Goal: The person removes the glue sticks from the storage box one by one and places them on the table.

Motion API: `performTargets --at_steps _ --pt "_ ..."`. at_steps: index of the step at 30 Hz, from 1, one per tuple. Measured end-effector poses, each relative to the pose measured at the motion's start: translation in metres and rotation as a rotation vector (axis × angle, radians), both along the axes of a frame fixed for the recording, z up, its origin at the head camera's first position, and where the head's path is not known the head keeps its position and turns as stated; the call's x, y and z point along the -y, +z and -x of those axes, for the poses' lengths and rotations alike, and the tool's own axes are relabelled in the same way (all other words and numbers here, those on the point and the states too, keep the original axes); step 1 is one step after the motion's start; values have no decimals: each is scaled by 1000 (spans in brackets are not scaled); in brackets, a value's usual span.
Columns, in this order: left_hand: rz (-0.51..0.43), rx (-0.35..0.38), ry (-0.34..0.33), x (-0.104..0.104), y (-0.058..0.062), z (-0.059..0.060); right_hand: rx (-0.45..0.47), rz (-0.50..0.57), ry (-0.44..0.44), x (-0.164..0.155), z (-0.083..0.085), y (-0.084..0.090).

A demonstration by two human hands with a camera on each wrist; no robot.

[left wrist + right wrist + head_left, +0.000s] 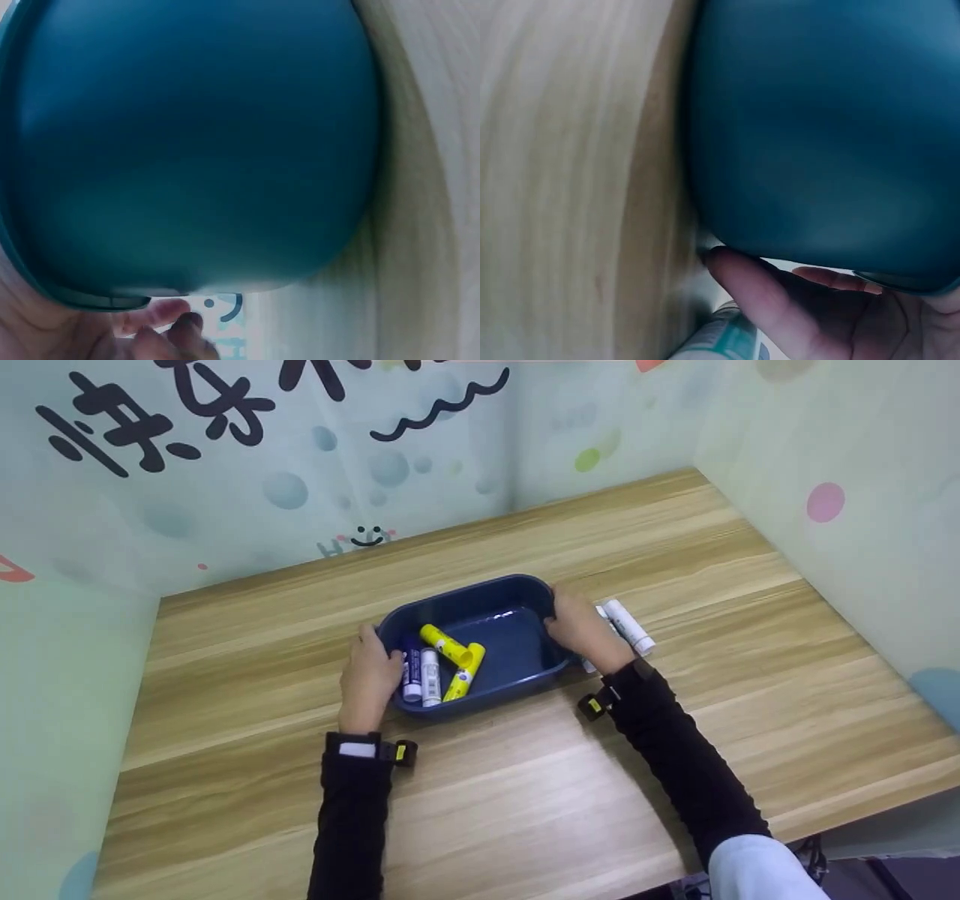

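Note:
A dark blue plastic tray point(480, 585) sits on the wooden table. Inside it lie two yellow glue sticks point(447, 646), a white one point(429, 677) and a dark blue one point(410, 671), all at its left end. My left hand point(367, 675) grips the tray's left end, thumb over the rim. My right hand point(585, 631) grips the right end. The left wrist view shows the tray's outer wall point(195, 142) close up, with my fingers point(150, 326) curled under its rim. In the right wrist view, the tray wall point(825, 127) fills the frame above my fingers point(780, 300).
Two white glue sticks point(630, 626) lie on the table just right of my right hand; one shows as a stick point(724, 341) in the right wrist view. Patterned screens point(300, 487) wall in the table at the back and sides. The table's front edge point(862, 810) is near.

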State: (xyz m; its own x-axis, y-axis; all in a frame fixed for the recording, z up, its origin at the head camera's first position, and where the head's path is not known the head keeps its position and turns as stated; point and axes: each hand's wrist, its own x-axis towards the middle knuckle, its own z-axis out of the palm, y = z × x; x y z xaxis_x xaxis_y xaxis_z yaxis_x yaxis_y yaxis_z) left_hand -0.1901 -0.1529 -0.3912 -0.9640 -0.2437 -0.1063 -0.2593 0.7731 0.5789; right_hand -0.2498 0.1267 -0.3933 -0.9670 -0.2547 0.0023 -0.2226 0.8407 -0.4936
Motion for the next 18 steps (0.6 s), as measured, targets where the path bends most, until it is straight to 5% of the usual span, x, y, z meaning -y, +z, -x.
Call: performTargets --at_steps 5,9,14,18 --pt "37 -212 5 -8 7 -2 18 -8 23 0 1 0" --pt "-26 -327 -130 -16 11 -2 37 -17 22 0 1 0" --pt "13 -227 -362 -22 5 -2 37 -16 12 -1 2 -1" --pt "188 -132 -423 -27 -1 -2 28 -18 7 0 1 -1"
